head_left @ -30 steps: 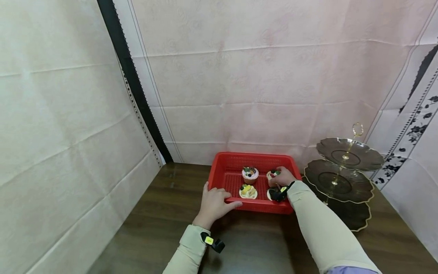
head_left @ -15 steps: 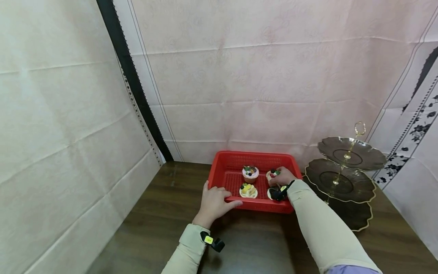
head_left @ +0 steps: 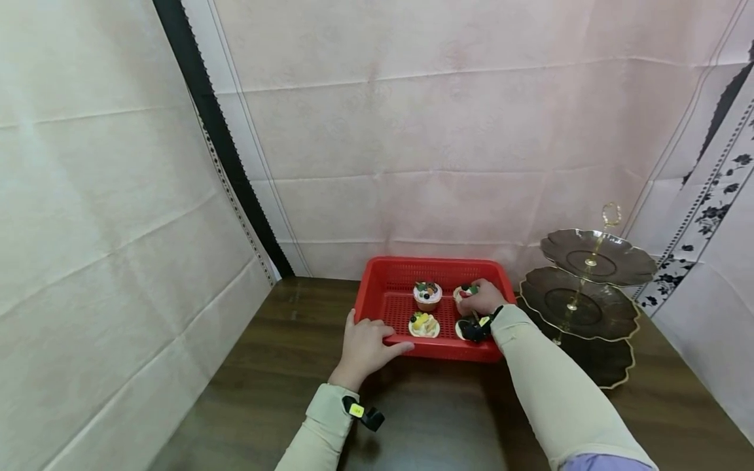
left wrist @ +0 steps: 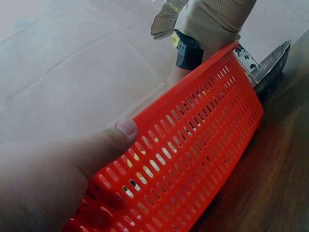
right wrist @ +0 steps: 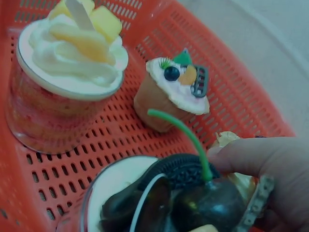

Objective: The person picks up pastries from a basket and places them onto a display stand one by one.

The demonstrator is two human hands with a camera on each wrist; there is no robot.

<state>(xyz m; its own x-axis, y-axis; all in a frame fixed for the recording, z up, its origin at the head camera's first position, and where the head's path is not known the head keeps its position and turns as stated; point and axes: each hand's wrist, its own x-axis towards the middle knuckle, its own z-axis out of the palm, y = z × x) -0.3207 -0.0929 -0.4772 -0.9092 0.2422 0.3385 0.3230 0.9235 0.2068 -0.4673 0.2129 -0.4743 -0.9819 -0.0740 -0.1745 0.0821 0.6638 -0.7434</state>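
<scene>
A red perforated plastic basket (head_left: pixel 453 351) stands on the table with several dessert cups and cupcakes inside. My left hand (head_left: pixel 366 348) grips its front left corner; in the left wrist view the thumb (left wrist: pixel 126 129) lies over the rim. Inside the basket, my right hand (head_left: pixel 484 298) pinches a cream-topped cupcake (head_left: pixel 461 293) at the back right, mostly hidden by the fingers. Below that wrist is a dessert cup topped with a dark cookie (right wrist: pixel 176 166) and a green-stemmed cherry. To the left sit a berry-topped cupcake (right wrist: pixel 169 94) and a yellow fruit cream cup (right wrist: pixel 67 92).
Right of the basket rises a three-tier dark plate stand (head_left: pixel 580 304) with gold rims and a ring handle, close to the right sleeve. Pale cloth (head_left: pixel 459 144) hangs behind the brown wooden table (head_left: pixel 253 392) and along both sides.
The whole head view shifts slightly, as the camera moves. Both hands keep their places on the basket and the cupcake, with hardly any movement.
</scene>
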